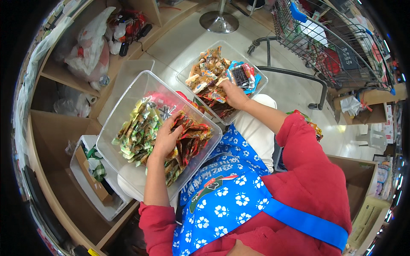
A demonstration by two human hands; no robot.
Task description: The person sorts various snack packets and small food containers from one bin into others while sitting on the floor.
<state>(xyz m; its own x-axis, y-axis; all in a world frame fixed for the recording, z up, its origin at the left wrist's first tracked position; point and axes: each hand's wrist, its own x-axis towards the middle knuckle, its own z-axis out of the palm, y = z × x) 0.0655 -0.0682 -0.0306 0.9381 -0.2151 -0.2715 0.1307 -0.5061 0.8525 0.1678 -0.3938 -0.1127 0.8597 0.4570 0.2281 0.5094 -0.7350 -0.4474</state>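
Note:
Two clear plastic bins are before me. The nearer bin [110,120] rests on my lap and holds green-wrapped snack packets [137,128] on the left, red-brown packets [195,134] on the right and a red package behind them. My left hand [167,136] lies on the packets in its middle; its fingertips touch the red-brown ones, and its grip is unclear. The farther bin [262,84] holds mixed small packets [208,68], with blue and red packs [241,75] at its right. My right hand [233,93] reaches into it, fingertips at a small packet, partly hidden.
A wire shopping cart [307,32] with goods stands at the upper right, its black wheeled frame on the tiled floor. A round metal table base [219,22] is ahead. Wooden shelves [64,128] on the left hold plastic bags and a white foam box [83,169]. Colourful packages lie beyond my right knee.

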